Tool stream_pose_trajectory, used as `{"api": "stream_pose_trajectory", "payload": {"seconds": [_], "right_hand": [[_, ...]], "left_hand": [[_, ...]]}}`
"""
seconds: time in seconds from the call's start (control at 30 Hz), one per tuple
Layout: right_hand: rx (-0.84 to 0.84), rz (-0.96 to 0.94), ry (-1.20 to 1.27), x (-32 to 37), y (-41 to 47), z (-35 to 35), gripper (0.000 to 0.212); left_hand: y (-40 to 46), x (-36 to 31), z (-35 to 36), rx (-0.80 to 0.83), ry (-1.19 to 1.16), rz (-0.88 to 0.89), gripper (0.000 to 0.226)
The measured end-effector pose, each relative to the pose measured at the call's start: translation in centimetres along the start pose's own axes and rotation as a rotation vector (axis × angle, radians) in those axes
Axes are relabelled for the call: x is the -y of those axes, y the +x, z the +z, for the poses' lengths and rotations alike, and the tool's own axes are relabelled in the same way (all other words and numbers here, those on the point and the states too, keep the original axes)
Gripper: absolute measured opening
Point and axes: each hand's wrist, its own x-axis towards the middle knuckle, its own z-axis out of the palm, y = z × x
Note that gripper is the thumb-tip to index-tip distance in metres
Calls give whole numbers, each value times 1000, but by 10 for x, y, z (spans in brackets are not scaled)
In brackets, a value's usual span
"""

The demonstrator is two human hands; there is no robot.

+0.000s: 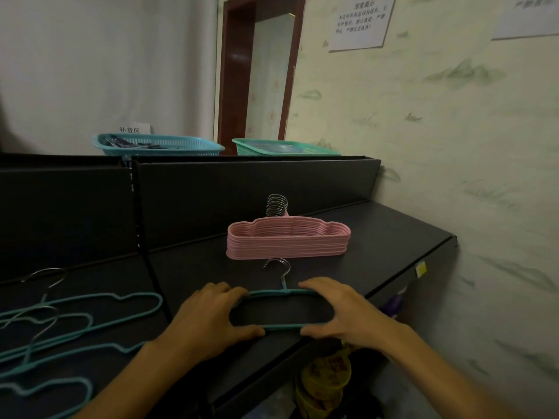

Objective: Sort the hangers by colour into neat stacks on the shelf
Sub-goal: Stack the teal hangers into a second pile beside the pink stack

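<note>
Near shelf edge [332, 337], teal hanger [281, 326].

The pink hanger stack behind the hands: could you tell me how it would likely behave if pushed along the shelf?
The pink hanger stack would probably slide as one block at first, since it sits flat on the smooth dark shelf. Pushed high, its upper layers may shear off, being loose thin hangers. It looks light; the bunched metal hooks could snag.

A shop's stock corner: black metal retail shelving [332, 237] with a yellow price tag [420, 269], a restock-area sign [133, 129], printed notices [360, 22], and 2 plastic baskets [157, 144].
</note>
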Motion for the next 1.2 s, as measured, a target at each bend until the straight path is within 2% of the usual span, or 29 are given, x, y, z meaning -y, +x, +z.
{"api": "stream_pose_trajectory", "payload": {"seconds": [0.07, 0.17, 0.23, 0.43, 0.53, 0.6, 0.8, 0.9, 1.0, 1.07, 1.13, 1.2], "right_hand": [[8, 14, -41, -11, -6, -7, 78], [32, 33, -79, -22, -12, -15, 66], [37, 37, -96, -26, -13, -18, 66], [5, 35, -96, -26, -14, -13, 73], [-7, 33, -84, -26, -17, -11, 74], [0, 36, -76, -26, -17, -12, 66], [26, 75, -95, -25, -16, -12, 54], [32, 86, -123, -23, -17, -11, 58], [30, 105, -126, -22, -19, -11, 74], [14, 114, -128, -22, -21, -10, 73], [-11, 112, -148, -21, -23, -10, 71], [-25, 114, -178, -19, -26, -10, 81]], "left_hand": [[-2, 0, 2, -10, -5, 0, 79], [-2, 2, 2, -32, -15, 13, 99], [-1, 2, 3, -53, -6, 20, 108], [-2, 3, 6, -122, 60, 36, 116], [-2, 1, 5, -137, 97, 46, 111], [-3, -2, 5, -116, 134, 51, 102], [-3, -14, 4, -105, 232, 17, 60], [-2, -13, 6, -126, 267, 12, 62], [-4, -13, 6, -104, 262, 2, 56], [-5, -13, 2, -82, 234, -5, 52], [-5, -13, -3, -41, 181, -9, 55], [-4, -14, -6, 0, 142, -8, 61]]}}
